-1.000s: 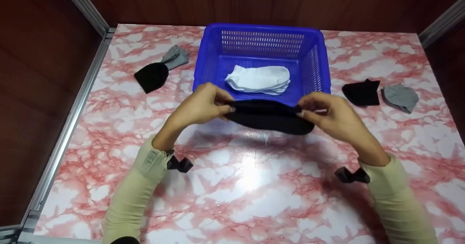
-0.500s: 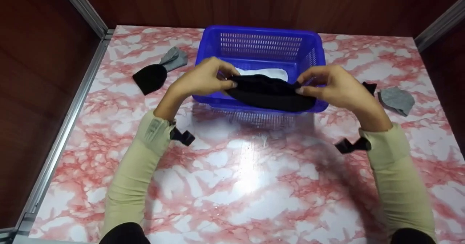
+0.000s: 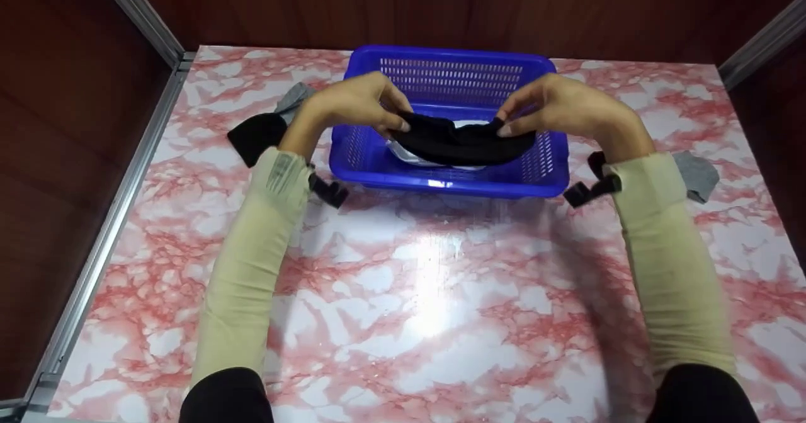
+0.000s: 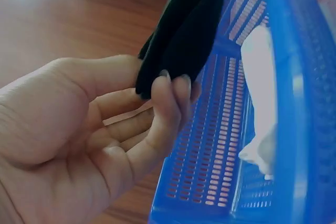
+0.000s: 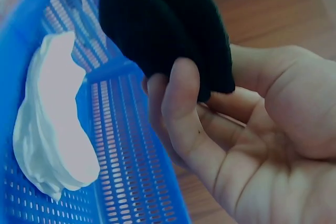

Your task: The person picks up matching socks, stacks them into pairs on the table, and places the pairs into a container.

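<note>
Between my two hands stretches a pair of black socks (image 3: 466, 143), its layers lying together and sagging in the middle. My left hand (image 3: 362, 102) pinches one end between thumb and fingers. The other end is pinched by my right hand (image 3: 554, 108). Both hands hold the socks over the blue basket (image 3: 450, 185), above the white socks (image 5: 55, 119) lying inside it. In the head view the black socks cover most of the white ones. The left wrist view shows the layered black fabric (image 4: 186, 35) gripped at its edge.
Left of the basket lie a black sock (image 3: 257, 136) and a grey sock (image 3: 293, 99), partly behind my left arm. At right, a grey sock (image 3: 698, 174) and a mostly hidden black one (image 3: 595, 163) rest on the marbled table (image 3: 378, 322). Dark wooden panels (image 3: 434, 7) enclose the table.
Both hands have moved forward with the black socks, from the basket's near edge to over its inside. The hands have drawn slightly closer together, and the socks sag more.
</note>
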A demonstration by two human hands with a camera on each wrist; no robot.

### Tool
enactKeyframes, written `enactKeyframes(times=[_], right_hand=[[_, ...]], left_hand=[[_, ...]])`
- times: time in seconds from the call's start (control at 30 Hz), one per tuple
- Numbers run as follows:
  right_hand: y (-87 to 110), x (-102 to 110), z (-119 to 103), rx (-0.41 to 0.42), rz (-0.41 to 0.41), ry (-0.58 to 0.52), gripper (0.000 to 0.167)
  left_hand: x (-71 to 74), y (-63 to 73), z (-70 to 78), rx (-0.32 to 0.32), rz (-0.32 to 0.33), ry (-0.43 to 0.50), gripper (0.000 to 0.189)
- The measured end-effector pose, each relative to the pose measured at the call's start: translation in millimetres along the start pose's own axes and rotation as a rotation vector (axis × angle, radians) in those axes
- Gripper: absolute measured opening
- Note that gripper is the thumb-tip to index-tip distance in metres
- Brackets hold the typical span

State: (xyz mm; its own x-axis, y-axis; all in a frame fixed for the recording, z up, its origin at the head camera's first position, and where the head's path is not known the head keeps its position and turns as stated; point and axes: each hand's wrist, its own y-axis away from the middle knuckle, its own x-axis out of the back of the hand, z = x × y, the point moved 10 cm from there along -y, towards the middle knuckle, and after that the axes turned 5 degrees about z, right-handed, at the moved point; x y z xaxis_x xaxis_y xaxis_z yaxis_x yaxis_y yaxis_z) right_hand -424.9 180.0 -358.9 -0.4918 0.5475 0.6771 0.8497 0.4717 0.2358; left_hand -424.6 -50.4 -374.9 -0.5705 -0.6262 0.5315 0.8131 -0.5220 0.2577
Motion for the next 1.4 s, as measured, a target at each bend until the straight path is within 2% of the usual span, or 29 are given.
enactKeyframes(times=[0.23, 0.33, 0.43, 0.6, 0.8, 0.93, 1.07, 1.23, 1.4], right_hand=[[-30.1, -3.3, 20.0, -0.102, -0.073, -0.056, 0.027], [-41.2, -7.6, 30.0, -0.156, -0.094, -0.145, 0.021], [-50.1, -12.9, 38.8, -0.206, -0.114, -0.279, 0.011], [-61.0, -17.6, 44.9, -0.232, -0.134, -0.395, 0.009], [-70.1, -19.4, 49.7, -0.219, -0.118, -0.36, 0.006], [-74.2, -22.7, 55.0, -0.239, -0.119, -0.371, 0.01], [-79.1, -26.2, 56.6, -0.236, -0.133, -0.33, 0.008], [-84.1, -28.1, 57.2, -0.204, -0.131, -0.163, 0.01], [-87.0, -30.7, 61.5, -0.214, -0.115, -0.064, 0.01]], left_hand=[[8.8, -23.1, -2.9, 0.03, -0.052, -0.004, 0.024], [8.5, -31.5, -8.5, 0.076, -0.073, 0.019, 0.023], [7.6, -39.5, -16.7, 0.126, -0.095, 0.051, 0.023], [11.3, -51.0, -34.3, 0.194, -0.083, 0.11, 0.022], [13.8, -62.6, -50.3, 0.228, -0.033, 0.107, 0.018], [10.9, -68.1, -54.9, 0.245, -0.03, 0.086, 0.013], [7.8, -71.3, -56.5, 0.264, -0.05, 0.023, 0.016], [3.8, -73.3, -59.8, 0.325, -0.093, -0.088, 0.019], [-7.3, -75.2, -63.5, 0.416, -0.19, -0.076, 0.021]])
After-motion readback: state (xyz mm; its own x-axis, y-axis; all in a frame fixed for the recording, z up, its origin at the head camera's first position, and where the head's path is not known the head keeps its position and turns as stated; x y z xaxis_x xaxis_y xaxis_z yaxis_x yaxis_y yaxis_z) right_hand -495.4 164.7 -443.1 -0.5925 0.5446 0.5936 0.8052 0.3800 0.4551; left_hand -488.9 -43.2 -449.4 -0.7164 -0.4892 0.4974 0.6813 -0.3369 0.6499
